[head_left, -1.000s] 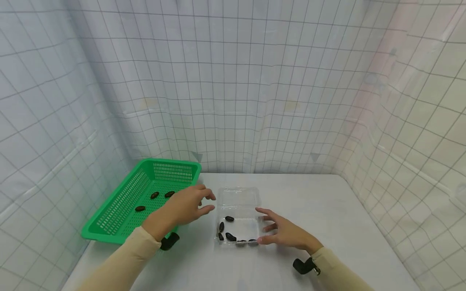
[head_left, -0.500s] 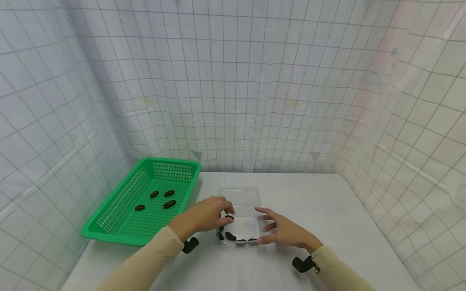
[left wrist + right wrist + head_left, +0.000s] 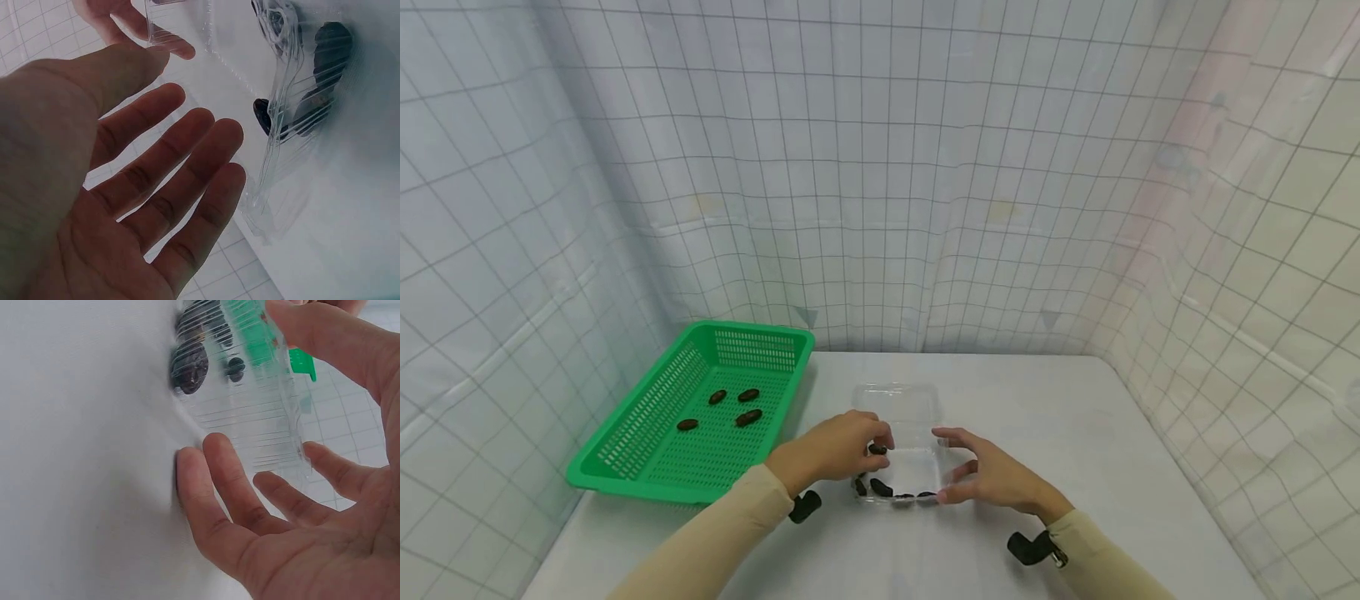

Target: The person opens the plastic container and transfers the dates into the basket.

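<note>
A clear plastic clamshell box lies with its lid folded back, and several dark, wrinkled dates line its left and front sides. My left hand reaches over the left part of the box, palm down, with a date showing at its fingertips in the head view. In the left wrist view, that hand's fingers are spread and nothing shows between them and the thumb. My right hand holds the box's right side, thumb at the front corner and index finger toward the hinge.
On the left of the white table stands a green plastic basket with several dates spread on its bottom. White grid-patterned sheeting rises behind the table and along both sides.
My left hand has moved right, from the basket's edge to over the box, uncovering another date in the basket. The right hand has stayed at the box's right side.
</note>
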`<action>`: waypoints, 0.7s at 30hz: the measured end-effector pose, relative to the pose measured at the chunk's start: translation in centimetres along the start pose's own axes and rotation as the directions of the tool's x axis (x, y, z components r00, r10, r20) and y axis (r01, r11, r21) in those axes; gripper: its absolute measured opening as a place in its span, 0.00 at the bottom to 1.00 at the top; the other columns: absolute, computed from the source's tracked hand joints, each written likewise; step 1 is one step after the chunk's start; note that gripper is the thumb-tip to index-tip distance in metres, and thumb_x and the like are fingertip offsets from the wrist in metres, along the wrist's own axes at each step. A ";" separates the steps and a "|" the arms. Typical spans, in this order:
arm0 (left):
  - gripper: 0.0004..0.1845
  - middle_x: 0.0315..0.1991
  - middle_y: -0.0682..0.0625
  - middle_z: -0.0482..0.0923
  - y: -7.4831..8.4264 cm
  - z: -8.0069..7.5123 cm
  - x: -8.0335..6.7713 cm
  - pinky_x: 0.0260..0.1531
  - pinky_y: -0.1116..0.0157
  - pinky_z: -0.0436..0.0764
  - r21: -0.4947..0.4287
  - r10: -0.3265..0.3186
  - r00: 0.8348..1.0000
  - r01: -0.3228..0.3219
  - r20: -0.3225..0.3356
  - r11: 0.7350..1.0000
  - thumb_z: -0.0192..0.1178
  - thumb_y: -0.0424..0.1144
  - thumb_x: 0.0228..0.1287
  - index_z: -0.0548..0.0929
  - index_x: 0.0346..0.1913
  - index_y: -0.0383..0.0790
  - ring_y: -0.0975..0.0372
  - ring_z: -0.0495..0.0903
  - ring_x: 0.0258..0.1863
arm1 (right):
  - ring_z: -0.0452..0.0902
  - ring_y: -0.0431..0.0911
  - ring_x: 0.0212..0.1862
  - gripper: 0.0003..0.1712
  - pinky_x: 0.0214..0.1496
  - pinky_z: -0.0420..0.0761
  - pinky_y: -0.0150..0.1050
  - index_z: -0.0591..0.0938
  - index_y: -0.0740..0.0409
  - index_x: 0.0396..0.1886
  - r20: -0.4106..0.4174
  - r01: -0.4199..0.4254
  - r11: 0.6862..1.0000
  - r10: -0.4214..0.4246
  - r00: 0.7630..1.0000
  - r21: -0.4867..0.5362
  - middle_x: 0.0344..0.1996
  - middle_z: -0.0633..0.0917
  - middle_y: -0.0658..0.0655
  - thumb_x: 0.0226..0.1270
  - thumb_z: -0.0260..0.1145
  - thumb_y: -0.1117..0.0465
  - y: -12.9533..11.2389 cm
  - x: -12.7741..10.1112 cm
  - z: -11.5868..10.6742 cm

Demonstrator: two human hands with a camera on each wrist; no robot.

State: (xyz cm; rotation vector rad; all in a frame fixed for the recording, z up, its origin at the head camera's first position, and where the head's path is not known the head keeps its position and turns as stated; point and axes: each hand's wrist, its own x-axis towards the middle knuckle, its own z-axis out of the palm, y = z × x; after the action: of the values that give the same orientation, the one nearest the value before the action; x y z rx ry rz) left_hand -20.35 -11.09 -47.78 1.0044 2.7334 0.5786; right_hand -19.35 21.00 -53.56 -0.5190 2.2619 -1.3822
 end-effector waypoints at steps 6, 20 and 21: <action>0.11 0.53 0.45 0.92 0.1 0.1 0.9 0.57 0.59 0.92 -0.033 0.027 0.997 -0.025 0.071 0.999 0.78 0.37 0.77 0.94 0.57 0.39 0.54 0.92 0.52 | 0.90 0.55 0.65 0.61 0.61 0.86 0.49 0.66 0.47 0.94 -0.012 0.016 1.000 -0.016 1.000 0.009 0.89 0.70 0.68 0.68 0.90 0.52 0.5 -0.1 0.1; 0.10 0.39 0.59 0.90 0.8 1.4 2.4 0.48 0.68 0.87 0.061 -0.074 0.973 0.063 0.216 0.996 0.87 0.35 0.67 0.96 0.45 0.49 0.69 0.81 0.39 | 0.89 0.55 0.67 0.61 0.61 0.87 0.48 0.62 0.42 0.96 0.002 0.018 0.999 -0.018 1.000 0.040 0.90 0.67 0.69 0.72 0.88 0.50 1.4 -0.2 0.4; 0.10 0.38 0.59 0.90 0.8 1.4 2.4 0.47 0.68 0.87 0.059 -0.077 0.972 0.065 0.221 0.996 0.86 0.34 0.67 0.96 0.44 0.49 0.69 0.81 0.38 | 0.89 0.55 0.67 0.62 0.61 0.87 0.47 0.62 0.41 0.96 0.000 0.015 0.999 -0.015 1.000 0.038 0.90 0.67 0.69 0.72 0.88 0.50 1.4 -0.2 0.4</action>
State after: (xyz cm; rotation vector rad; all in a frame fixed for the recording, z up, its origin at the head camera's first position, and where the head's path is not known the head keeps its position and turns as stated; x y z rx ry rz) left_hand -21.26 -8.56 -48.81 0.9173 2.5843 0.3607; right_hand -19.08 21.41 -54.94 -0.5243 2.2309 -1.4290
